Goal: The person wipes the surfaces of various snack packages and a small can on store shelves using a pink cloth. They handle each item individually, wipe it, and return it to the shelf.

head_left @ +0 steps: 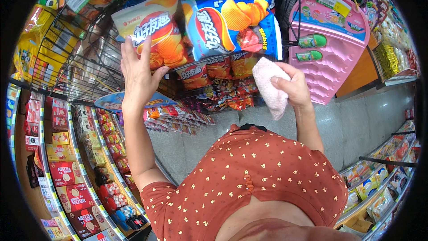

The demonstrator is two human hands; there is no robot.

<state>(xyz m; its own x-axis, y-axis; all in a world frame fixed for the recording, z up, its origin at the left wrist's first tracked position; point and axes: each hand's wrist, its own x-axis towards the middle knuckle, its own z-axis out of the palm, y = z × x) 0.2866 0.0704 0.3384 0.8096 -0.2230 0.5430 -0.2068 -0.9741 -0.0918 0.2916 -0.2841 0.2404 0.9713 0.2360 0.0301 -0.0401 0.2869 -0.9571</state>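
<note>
My left hand (140,65), its fingers spread, rests against a beige and orange bag of potato chips (164,33) in a black wire basket rack. Nothing is gripped in that hand. My right hand (294,85) holds a folded pale pink cloth (272,88) between thumb and fingers. The cloth hangs in front of the rack, below a blue bag of ridged potato chips (234,23) that leans beside the beige one. A pink plastic display board (334,60) with two green capsule-shaped packs (312,41) hangs just right of the right hand.
More chip bags (217,68) fill the lower tier of the rack. Wire baskets (63,50) with yellow packs stand at the left. Shelves of boxed coffee (72,174) run down the left side, and shelves of bagged snacks (378,180) lie at lower right. Grey floor tiles (361,124) show between.
</note>
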